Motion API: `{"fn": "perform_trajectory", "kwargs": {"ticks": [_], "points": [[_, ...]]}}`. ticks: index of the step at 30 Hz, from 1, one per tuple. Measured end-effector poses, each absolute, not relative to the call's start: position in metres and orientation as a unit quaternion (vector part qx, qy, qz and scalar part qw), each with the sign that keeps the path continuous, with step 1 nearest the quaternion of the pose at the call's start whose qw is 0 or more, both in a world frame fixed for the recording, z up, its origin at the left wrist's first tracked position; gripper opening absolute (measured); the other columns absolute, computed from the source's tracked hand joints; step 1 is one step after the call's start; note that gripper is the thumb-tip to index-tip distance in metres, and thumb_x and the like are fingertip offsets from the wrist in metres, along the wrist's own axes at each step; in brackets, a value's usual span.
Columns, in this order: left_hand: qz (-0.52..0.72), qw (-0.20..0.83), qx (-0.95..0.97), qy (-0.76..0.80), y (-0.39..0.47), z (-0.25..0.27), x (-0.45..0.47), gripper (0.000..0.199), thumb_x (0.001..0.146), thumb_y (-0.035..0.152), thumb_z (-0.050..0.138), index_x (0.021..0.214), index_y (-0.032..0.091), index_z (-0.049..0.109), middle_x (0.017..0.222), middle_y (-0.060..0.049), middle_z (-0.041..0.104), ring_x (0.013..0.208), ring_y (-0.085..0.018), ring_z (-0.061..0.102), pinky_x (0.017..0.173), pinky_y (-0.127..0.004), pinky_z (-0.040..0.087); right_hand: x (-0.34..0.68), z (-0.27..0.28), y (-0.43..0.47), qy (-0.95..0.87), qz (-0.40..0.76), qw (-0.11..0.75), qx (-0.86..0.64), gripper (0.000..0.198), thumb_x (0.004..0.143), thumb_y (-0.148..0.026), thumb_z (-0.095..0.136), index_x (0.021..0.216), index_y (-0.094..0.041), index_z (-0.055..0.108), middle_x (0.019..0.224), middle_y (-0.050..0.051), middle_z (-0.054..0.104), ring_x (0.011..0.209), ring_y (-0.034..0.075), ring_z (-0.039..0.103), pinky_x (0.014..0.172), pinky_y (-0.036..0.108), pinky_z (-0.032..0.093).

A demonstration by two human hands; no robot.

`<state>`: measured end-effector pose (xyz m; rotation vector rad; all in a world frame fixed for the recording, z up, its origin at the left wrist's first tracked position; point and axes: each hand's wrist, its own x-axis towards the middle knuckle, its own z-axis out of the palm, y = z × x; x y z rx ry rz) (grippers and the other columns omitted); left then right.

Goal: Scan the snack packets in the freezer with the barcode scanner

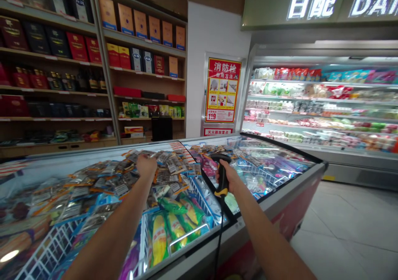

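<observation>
My right hand [228, 176] is wrapped round the handle of a black and yellow barcode scanner [223, 176], whose cable hangs down in front of the freezer. The scanner's head is over the freezer's glass top. Stretched forward, my left hand [146, 165] is at the far part of a spread of small snack packets [115, 174] with orange and blue edges. Its fingers point away from me and are mostly hidden, so what they grip, if anything, does not show. Beneath the packets, through the glass, lie yellow and green corn packs [174, 226] in a white wire basket [144, 238].
The chest freezer [292, 197] runs across the front, with a dark frame between its glass lids. Shelves of boxed bottles [77, 46] stand behind at left. A fire hydrant poster [220, 89] hangs mid-wall; a lit refrigerated display [323, 106] and tiled floor [348, 222] are at right.
</observation>
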<state>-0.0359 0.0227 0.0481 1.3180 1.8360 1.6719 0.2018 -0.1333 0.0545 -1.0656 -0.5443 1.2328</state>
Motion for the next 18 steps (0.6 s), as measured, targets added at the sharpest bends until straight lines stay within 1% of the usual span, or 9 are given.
{"fn": "perform_trajectory", "kwargs": {"ticks": [3, 5, 7, 10, 13, 15, 18], "points": [[0.565, 0.116, 0.485, 0.657, 0.017, 0.059, -0.030, 0.033, 0.067, 0.020, 0.055, 0.099, 0.012, 0.052, 0.113, -0.013, 0.046, 0.109, -0.029, 0.036, 0.087, -0.047, 0.029, 0.209, 0.055, -0.133, -0.223, 0.532, 0.662, -0.479, 0.024, 0.072, -0.037, 0.049, 0.061, -0.017, 0.045, 0.041, -0.004, 0.046, 0.033, 0.008, 0.043, 0.032, 0.021, 0.036], [0.556, 0.096, 0.517, 0.644, 0.016, 0.067, -0.015, 0.032, 0.066, 0.017, 0.053, 0.098, 0.014, 0.052, 0.114, -0.013, 0.045, 0.110, -0.030, 0.033, 0.088, -0.044, 0.028, 0.217, 0.054, -0.132, -0.208, 0.520, 0.670, -0.487, 0.023, 0.072, -0.037, 0.049, 0.062, -0.016, 0.045, 0.042, -0.004, 0.047, 0.033, 0.008, 0.043, 0.032, 0.021, 0.036], [0.543, 0.089, 0.557, 0.622, 0.019, 0.073, 0.008, 0.029, 0.067, 0.016, 0.049, 0.096, 0.016, 0.053, 0.112, -0.011, 0.048, 0.108, -0.027, 0.036, 0.089, -0.039, 0.028, 0.228, 0.052, -0.132, -0.200, 0.507, 0.677, -0.494, 0.023, 0.072, -0.038, 0.050, 0.063, -0.016, 0.046, 0.043, -0.003, 0.047, 0.034, 0.009, 0.043, 0.032, 0.021, 0.036], [0.514, 0.099, 0.615, 0.590, 0.028, 0.077, 0.055, 0.027, 0.069, 0.016, 0.048, 0.096, 0.015, 0.055, 0.106, -0.010, 0.052, 0.105, -0.023, 0.041, 0.089, -0.034, 0.029, 0.247, 0.049, -0.133, -0.196, 0.495, 0.687, -0.494, 0.023, 0.070, -0.038, 0.051, 0.064, -0.016, 0.047, 0.043, -0.003, 0.048, 0.035, 0.009, 0.044, 0.032, 0.020, 0.036], [0.469, 0.125, 0.673, 0.558, 0.041, 0.073, 0.108, 0.026, 0.072, 0.021, 0.051, 0.097, 0.013, 0.054, 0.102, -0.009, 0.054, 0.101, -0.021, 0.045, 0.087, -0.037, 0.032, 0.267, 0.047, -0.132, -0.185, 0.486, 0.698, -0.493, 0.023, 0.070, -0.038, 0.052, 0.065, -0.016, 0.048, 0.044, -0.003, 0.048, 0.035, 0.008, 0.044, 0.033, 0.020, 0.036], [0.431, 0.148, 0.710, 0.537, 0.049, 0.063, 0.141, 0.026, 0.075, 0.027, 0.049, 0.096, 0.013, 0.054, 0.102, -0.007, 0.054, 0.096, -0.019, 0.048, 0.083, -0.040, 0.036, 0.280, 0.045, -0.131, -0.181, 0.480, 0.704, -0.491, 0.023, 0.070, -0.039, 0.052, 0.066, -0.016, 0.049, 0.044, -0.003, 0.048, 0.035, 0.008, 0.044, 0.033, 0.020, 0.036], [0.373, 0.186, 0.744, 0.522, 0.062, 0.042, 0.181, 0.026, 0.077, 0.029, 0.047, 0.096, 0.013, 0.054, 0.099, -0.006, 0.055, 0.089, -0.016, 0.052, 0.077, -0.038, 0.042, 0.295, 0.040, -0.127, -0.180, 0.478, 0.707, -0.488, 0.024, 0.069, -0.040, 0.052, 0.068, -0.016, 0.050, 0.046, -0.003, 0.049, 0.036, 0.008, 0.044, 0.033, 0.021, 0.037]]}}
